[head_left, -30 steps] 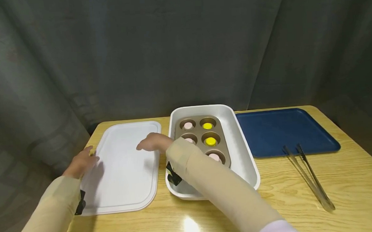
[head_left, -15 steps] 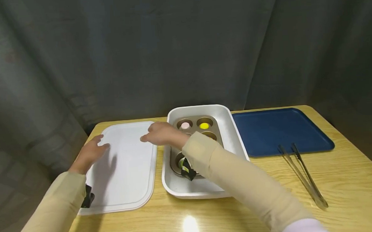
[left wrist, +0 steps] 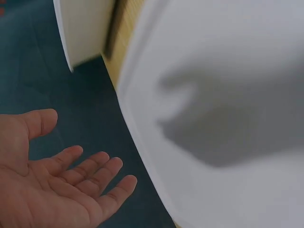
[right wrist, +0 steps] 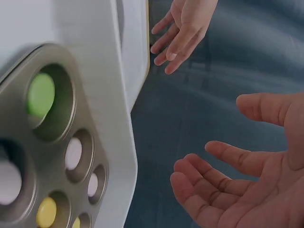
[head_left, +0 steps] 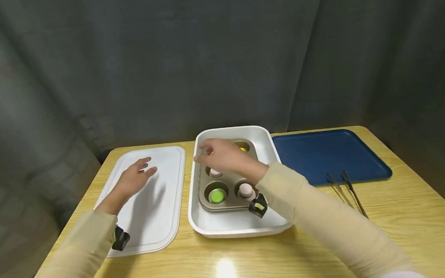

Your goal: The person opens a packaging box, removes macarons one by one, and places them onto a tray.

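My left hand [head_left: 132, 179] hovers over the white lid [head_left: 172, 192], its fingers spread and holding nothing. My right hand [head_left: 225, 155] is above the muffin tin [head_left: 230, 206], fingers loosely extended with nothing between them. The tin sits inside a white rectangular tub [head_left: 238, 226]. Its cups hold macarons: a green macaron [head_left: 217, 196], a pale pink macaron [head_left: 245, 190] and another pink macaron [head_left: 215, 172] in the head view. In the right wrist view a yellow macaron [right wrist: 46, 212] also shows. My right hand and forearm hide part of the tin from the head camera.
A dark blue tray [head_left: 329, 154] lies at the back right of the wooden table [head_left: 176, 269]. Metal tongs [head_left: 347, 191] lean on its front edge, partly behind my right sleeve. A dark curtain [head_left: 203, 64] hangs behind the table.
Both hands have moved to the right. The left hand has gone from the lid's left edge to above it; the right hand has gone from over the lid to over the muffin tin.
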